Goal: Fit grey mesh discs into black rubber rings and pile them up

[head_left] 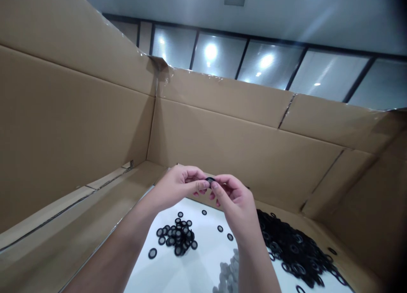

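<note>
My left hand and my right hand meet in front of me, above the white surface. Between both thumbs and fingertips they pinch one small black ring; the fingers cover part of it, and I cannot tell whether a disc sits inside. Below my left hand lies a heap of black rings with grey discs in their centres. Pale grey loose discs are piled beside my right forearm, which hides some of them. To the right spreads a large pile of black rings with open centres.
Tall cardboard walls enclose the white board at the back and sides. A few disc-filled rings lie scattered between the piles. One loose black ring rests on the cardboard at the right. Windows show beyond the box.
</note>
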Demonstrator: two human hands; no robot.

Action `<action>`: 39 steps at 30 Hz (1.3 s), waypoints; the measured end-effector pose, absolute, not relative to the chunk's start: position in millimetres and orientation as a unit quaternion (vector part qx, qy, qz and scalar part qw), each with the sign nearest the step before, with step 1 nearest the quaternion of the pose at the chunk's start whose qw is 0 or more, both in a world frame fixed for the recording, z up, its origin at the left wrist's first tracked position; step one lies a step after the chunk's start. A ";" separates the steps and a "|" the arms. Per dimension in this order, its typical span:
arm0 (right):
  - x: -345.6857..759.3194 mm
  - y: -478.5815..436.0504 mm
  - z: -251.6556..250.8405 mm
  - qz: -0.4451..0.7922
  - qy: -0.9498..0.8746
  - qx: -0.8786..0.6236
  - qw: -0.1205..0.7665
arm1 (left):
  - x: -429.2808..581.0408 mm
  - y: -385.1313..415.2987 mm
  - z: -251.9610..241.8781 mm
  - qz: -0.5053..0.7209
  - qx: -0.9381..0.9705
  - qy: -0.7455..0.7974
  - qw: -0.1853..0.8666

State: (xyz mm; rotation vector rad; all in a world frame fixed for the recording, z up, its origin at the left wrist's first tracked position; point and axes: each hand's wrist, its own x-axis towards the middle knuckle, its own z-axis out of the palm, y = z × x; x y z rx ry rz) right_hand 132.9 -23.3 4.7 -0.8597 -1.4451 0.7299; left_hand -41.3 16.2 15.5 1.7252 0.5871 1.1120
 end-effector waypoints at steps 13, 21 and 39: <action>131.3 -20.8 0.5 0.324 -0.594 -0.344 0.651 | -31.0 11.3 14.9 0.500 0.664 0.199 0.520; 130.3 -24.0 1.8 0.347 -0.592 -0.323 0.652 | -26.2 11.2 12.2 0.500 0.664 0.195 0.520; 122.2 -23.0 -2.3 0.194 -0.594 -0.437 0.647 | -29.1 10.5 13.3 0.510 0.698 0.298 0.405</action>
